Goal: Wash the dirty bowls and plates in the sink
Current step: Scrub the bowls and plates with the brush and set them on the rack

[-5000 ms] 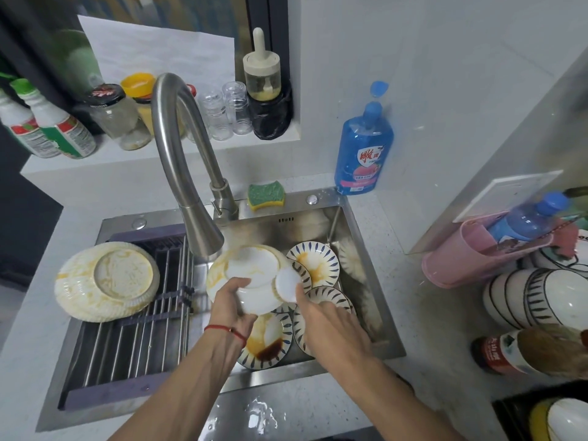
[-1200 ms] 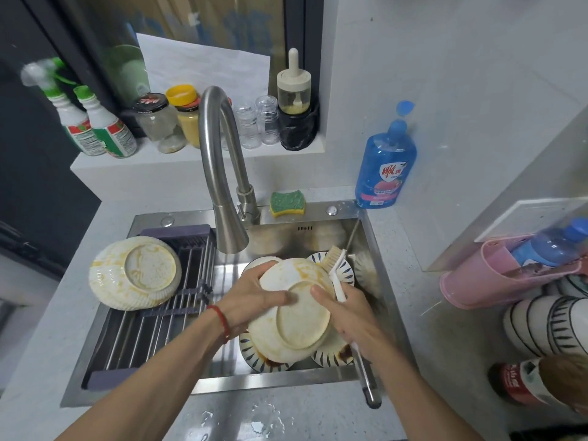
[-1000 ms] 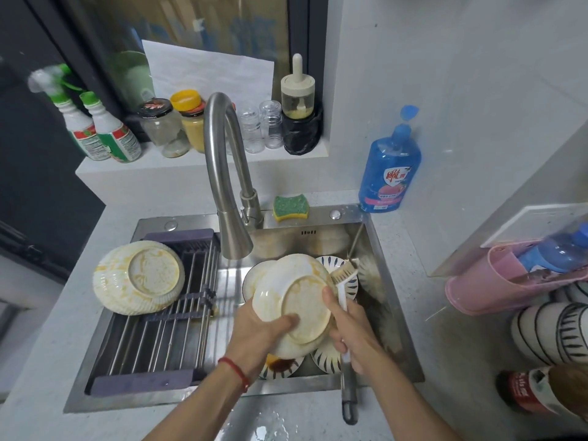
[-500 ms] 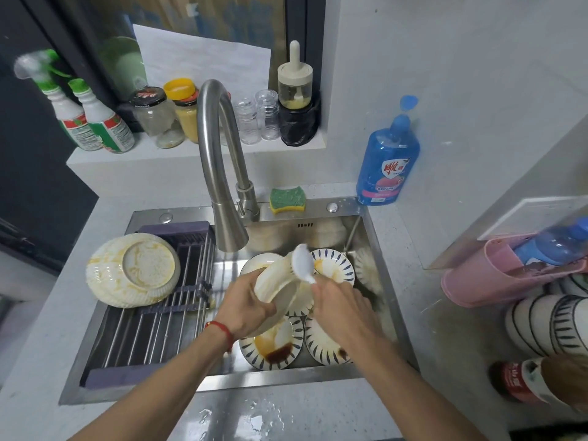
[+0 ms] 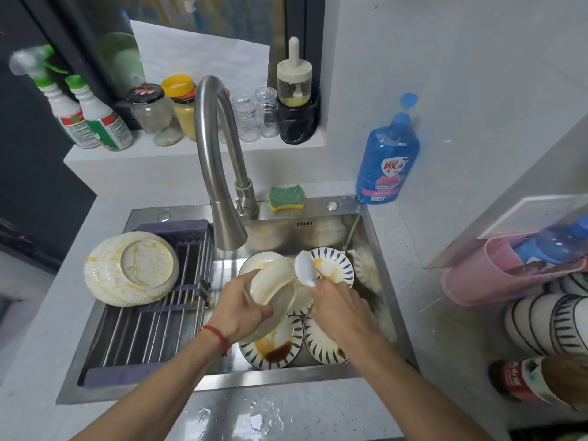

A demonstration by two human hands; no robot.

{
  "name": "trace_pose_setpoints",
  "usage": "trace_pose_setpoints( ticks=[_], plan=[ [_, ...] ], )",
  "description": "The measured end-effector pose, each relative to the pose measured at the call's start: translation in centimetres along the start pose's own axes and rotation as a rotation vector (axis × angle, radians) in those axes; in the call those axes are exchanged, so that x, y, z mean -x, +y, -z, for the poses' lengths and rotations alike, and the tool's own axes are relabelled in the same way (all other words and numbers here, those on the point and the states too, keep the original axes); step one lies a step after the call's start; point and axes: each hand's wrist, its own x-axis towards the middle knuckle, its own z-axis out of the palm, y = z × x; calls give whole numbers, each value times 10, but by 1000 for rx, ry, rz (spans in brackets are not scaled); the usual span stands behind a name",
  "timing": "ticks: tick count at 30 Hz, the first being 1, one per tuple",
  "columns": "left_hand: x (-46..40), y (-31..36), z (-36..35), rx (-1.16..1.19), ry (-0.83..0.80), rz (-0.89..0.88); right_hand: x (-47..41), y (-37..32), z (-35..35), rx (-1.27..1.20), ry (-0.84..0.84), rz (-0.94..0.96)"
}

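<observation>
The sink [image 5: 375, 237] lies under both hands, striped plates [image 5: 270, 348] stacked beneath them. The cream bowl [image 5: 273, 281] is tilted on edge above them — stiff, breakable, probably slick with grease and water, so it is best held by the rim. The left hand [image 5: 241, 310] grips that rim; the right hand [image 5: 340, 310], just beside it, is curled round a white brush [image 5: 305, 265] pressed to the bowl.

Both bare arms reach forward and in toward each other, left hand [image 5: 243, 308] with fingers curled tight in a grip, red string on its wrist, right hand [image 5: 342, 308] close beside it, fingers curled too
</observation>
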Motion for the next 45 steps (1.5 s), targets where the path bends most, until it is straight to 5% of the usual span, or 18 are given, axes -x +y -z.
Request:
trace_pose_setpoints(
  ticks=[7, 18, 22, 26, 35, 45],
  plan=[
    [0, 0, 13, 24, -85, -33, -11, 19, 3, -81, -40, -90],
    [-2, -14, 16, 66, -50, -22, 11, -26, 10, 16, -14, 176],
    [-3, -14, 23, 92, -26, -27, -11, -17, 14, 44, 63, 99],
    [0, -25, 38, 137, 0, -16, 2, -33, 8, 37, -11, 187],
    [17, -53, 77, 266, -2, 19, -23, -60, -22, -87, -109, 74],
    [-7, -96, 149, 385, 321, 176, -48, -74, -57, -24, -163, 18]
  ],
)
